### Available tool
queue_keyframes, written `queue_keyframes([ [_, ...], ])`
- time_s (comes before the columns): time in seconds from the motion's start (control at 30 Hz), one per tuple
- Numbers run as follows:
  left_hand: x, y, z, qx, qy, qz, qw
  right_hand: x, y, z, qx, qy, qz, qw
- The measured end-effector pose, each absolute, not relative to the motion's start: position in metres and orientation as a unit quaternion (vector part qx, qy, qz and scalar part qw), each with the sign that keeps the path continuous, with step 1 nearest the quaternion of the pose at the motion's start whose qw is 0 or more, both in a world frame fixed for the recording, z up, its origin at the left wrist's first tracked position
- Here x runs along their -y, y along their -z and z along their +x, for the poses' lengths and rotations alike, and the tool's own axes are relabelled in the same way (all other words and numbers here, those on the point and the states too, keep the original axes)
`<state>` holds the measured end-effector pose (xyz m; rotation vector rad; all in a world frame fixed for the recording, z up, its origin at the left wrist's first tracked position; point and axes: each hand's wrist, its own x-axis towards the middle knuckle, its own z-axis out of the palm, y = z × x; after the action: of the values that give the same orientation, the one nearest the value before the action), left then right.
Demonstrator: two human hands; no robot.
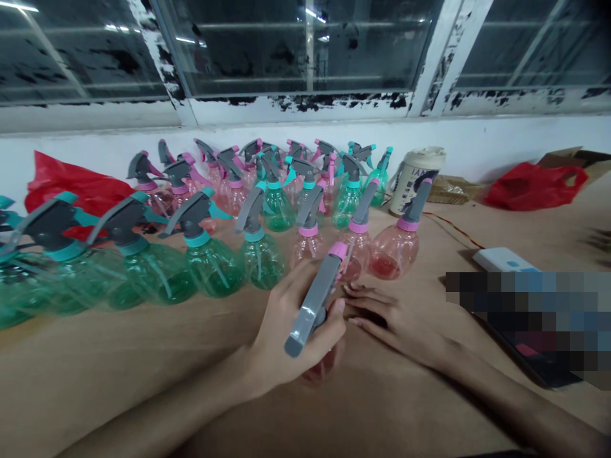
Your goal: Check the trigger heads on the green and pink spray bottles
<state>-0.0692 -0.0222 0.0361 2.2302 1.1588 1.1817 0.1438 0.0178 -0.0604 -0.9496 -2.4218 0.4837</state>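
My left hand (286,331) is wrapped round the neck of a pink spray bottle with a grey trigger head (312,305). The bottle's clear pink body shows only in part below my fingers. To its right, my right hand (382,315) rests low over the table, fingers stretched out toward the bottle and holding nothing. Just beyond my hands stands a row of spray bottles: pink ones, such as the pink spray bottle (394,251) at the row's right end, and green ones, such as the green spray bottle (212,264), further left.
More pink and green spray bottles stand along the wall behind, with a printed cup (413,181) at their right. Red plastic bags lie at the left (71,184) and right (534,184). A white box-shaped device (506,259) and a partly blurred-out dark device (548,372) lie at right.
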Motion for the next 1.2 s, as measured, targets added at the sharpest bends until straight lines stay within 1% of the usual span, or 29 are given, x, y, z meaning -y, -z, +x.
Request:
queue_keyframes([
  [0.33,0.021,-0.036,-0.070,-0.406,-0.420,0.796,0.158,-0.018,0.062,0.145,0.888,-0.175,-0.348,0.246],
  [0.5,0.022,-0.038,-0.070,-0.419,-0.416,0.786,0.180,-0.017,0.061,0.144,0.886,-0.175,-0.349,0.250],
  [0.7,0.019,-0.042,-0.070,-0.369,-0.439,0.802,0.166,-0.017,0.060,0.144,0.887,-0.178,-0.347,0.249],
  [0.87,0.017,-0.045,-0.072,-0.362,-0.418,0.817,0.164,-0.016,0.061,0.144,0.886,-0.174,-0.350,0.250],
  [1.2,0.013,-0.044,-0.075,-0.340,-0.424,0.822,0.173,-0.016,0.061,0.146,0.899,-0.151,-0.350,0.216],
])
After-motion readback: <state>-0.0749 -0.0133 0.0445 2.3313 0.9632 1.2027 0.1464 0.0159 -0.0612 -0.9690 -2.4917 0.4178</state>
